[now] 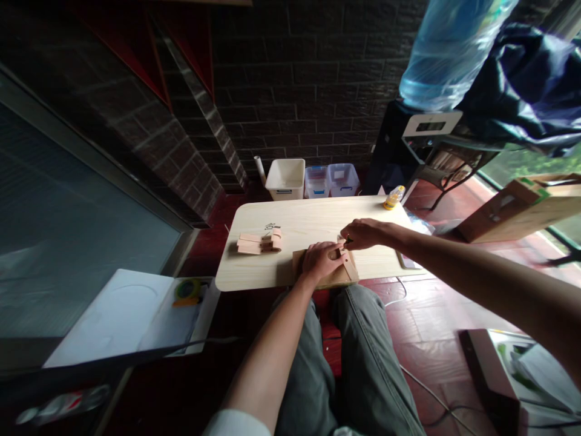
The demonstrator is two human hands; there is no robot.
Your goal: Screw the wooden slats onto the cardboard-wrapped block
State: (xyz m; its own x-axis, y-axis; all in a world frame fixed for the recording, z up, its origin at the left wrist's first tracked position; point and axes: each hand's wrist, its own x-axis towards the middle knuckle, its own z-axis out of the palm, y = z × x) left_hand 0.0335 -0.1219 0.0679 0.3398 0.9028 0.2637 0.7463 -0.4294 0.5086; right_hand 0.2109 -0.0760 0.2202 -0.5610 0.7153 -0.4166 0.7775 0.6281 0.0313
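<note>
A brown wooden piece (348,267) lies at the front edge of the pale table (313,215), close to my knees. My left hand (321,260) presses on it with its fingers closed around its upper part. At the piece's far right end is my right hand (361,234), its fingers wrapped round something small and dark that is mostly hidden. Left on the table rest several joined light wooden pieces (258,243), and just behind them lie small dark metal parts (273,226).
A small yellow-capped bottle (394,198) stands at the table's back right corner. Behind the table are a white bin (285,177) and clear boxes (343,180). A water dispenser (394,145) stands at right, and an open white case (136,309) sits at left.
</note>
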